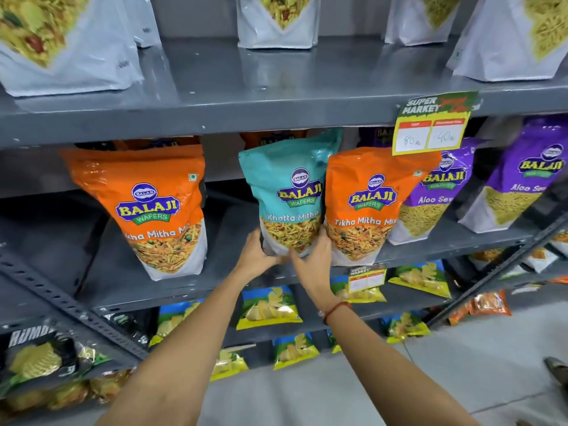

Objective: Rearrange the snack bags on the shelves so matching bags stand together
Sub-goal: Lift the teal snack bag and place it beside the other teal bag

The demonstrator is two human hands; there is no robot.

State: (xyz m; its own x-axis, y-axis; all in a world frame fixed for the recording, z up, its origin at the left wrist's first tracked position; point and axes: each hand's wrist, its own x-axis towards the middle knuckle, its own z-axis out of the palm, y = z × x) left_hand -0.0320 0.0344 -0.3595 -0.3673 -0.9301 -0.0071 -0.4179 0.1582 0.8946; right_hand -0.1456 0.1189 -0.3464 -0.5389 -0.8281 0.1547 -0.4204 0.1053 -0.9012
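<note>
A teal Khatta Mitha bag [289,186] stands upright on the middle grey shelf [147,281]. My left hand [256,256] grips its lower left corner and my right hand [313,259] holds its lower right edge. An orange Tikha Mitha Mix bag [365,204] touches it on the right. Another orange Tikha Mitha Mix bag [153,207] stands apart on the left, with a gap between. Two purple Aloo Sev bags [436,195] [522,179] stand further right. More bags show behind the front row, mostly hidden.
White bags of mixture [61,44] line the top shelf. A yellow price tag [430,127] hangs from the upper shelf edge. Small blue-and-yellow chip packets [267,305] fill the lower shelves, black packets [37,355] sit at lower left. Grey floor lies on the right.
</note>
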